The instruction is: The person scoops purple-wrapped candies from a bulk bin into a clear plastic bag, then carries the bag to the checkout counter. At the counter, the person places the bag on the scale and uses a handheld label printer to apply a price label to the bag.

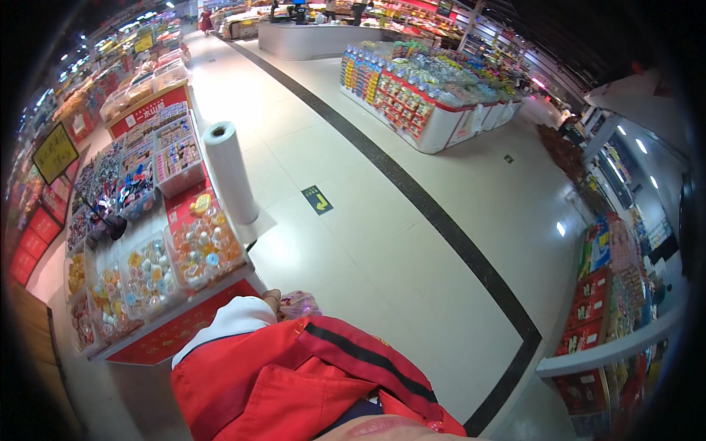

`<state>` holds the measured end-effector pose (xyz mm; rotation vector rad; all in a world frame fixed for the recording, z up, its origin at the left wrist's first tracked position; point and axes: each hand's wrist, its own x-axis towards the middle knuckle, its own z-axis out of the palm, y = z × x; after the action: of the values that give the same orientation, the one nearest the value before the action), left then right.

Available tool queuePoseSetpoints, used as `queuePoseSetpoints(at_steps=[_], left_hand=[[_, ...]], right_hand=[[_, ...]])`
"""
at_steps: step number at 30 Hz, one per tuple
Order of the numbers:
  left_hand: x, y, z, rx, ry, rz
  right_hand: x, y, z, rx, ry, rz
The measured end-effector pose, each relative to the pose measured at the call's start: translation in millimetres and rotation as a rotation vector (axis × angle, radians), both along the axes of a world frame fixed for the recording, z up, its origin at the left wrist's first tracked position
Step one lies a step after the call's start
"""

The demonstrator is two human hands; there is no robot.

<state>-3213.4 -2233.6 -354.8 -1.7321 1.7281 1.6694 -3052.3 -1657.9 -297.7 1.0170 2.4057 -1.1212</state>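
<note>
My left hand [272, 299], at the end of a white and red sleeve, is closed on a clear plastic bag [299, 305] with pink and purple contents, partly hidden by my red jacket. The hand is beside the near corner of a red display stand [193, 325]. On that stand are clear plastic bins of small packaged goods, among them a bin of orange and white cups [204, 248]. A large white roll of plastic bags [230, 171] stands upright at the stand's right edge. My right hand is out of view.
A dark floor stripe [386, 165] curves across the pale tiles past a floor arrow sign [317, 199]. A packed snack island [441, 127] stands ahead right, a grey counter [309, 41] behind it. Red boxes [587, 314] and a pale rail [606, 348] are at the right.
</note>
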Motion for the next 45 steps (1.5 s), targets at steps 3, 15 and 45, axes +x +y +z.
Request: queuePoseSetpoints(at_steps=[3,15,45], left_hand=[[-64.7,-3.3,-7.1,0.008,0.025,0.034],[-328.3,10.3,-26.7,0.054,0.083,0.488],[-987.5,-343.4,-16.8,-0.002,0.011,0.549]], right_hand=[[-102.4,11.8,-10.8,-0.002,-0.047,0.061],[-573.1,109.9,-2.6,0.021,-0.03,0.081],[-1493.3,-333.4,-6.4,0.071,-0.106,0.682]])
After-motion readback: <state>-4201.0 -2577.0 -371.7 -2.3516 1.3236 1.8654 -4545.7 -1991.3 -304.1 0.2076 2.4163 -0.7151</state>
